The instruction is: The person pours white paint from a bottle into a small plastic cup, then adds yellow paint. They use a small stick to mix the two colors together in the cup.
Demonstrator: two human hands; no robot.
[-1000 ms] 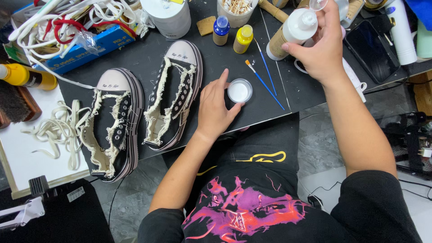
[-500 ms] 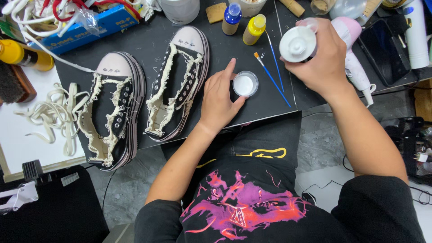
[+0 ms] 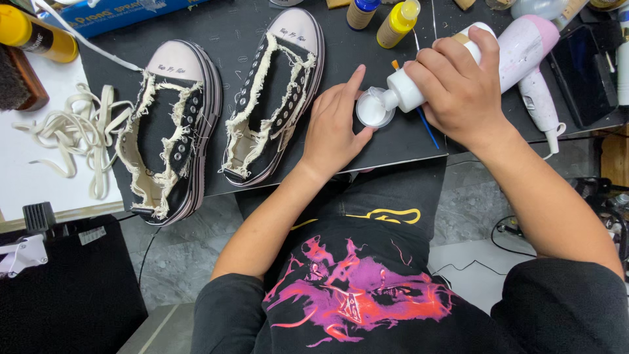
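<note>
Black matting covers the surface (image 3: 262, 19), with grey stone floor below its near edge. On it the left hand (image 3: 337, 128) lies with fingers loosely curled, steadying a small round dish (image 3: 375, 108) of white liquid between thumb and forefinger. The right hand (image 3: 458, 88) is clenched around a white bottle (image 3: 409, 88), tipped so its nozzle meets the dish. Just behind that hand lies a pink hair dryer (image 3: 531, 59). Two frayed black shoes (image 3: 223, 111) sit to the left without laces; loose cream laces (image 3: 72, 134) lie beside them. Two small paint bottles (image 3: 383, 16) stand near the far edge.
</note>
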